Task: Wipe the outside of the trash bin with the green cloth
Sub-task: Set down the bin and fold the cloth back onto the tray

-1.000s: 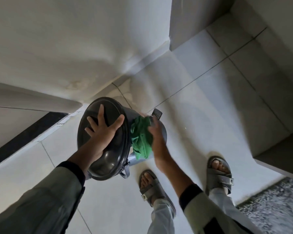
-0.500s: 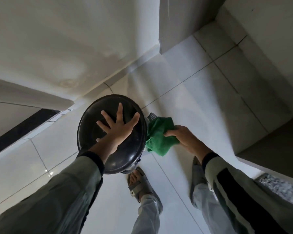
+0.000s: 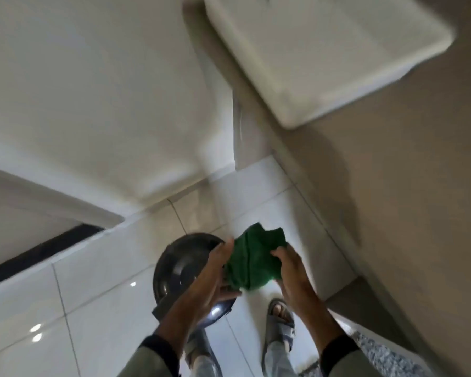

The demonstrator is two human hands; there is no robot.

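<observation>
The round trash bin [image 3: 180, 265] with its dark shiny lid stands on the white tiled floor below me, seen from above. The green cloth [image 3: 256, 259] is bunched in the air just right of the lid, above the floor. My left hand [image 3: 215, 273] grips the cloth's left edge, over the lid's right side. My right hand [image 3: 291, 270] holds the cloth's right edge. Both forearms come up from the bottom of the view. The bin's body is hidden under the lid and my left arm.
A white wall [image 3: 93, 104] runs behind the bin, with a dark strip [image 3: 38, 254] at lower left. A white rectangular fixture [image 3: 324, 50] hangs at upper right on a beige wall [image 3: 405, 213]. My sandalled foot [image 3: 280, 322] stands right of the bin.
My left hand has come off the bin lid and taken hold of the cloth. The cloth has lifted away from the bin's side. The view has tilted upward.
</observation>
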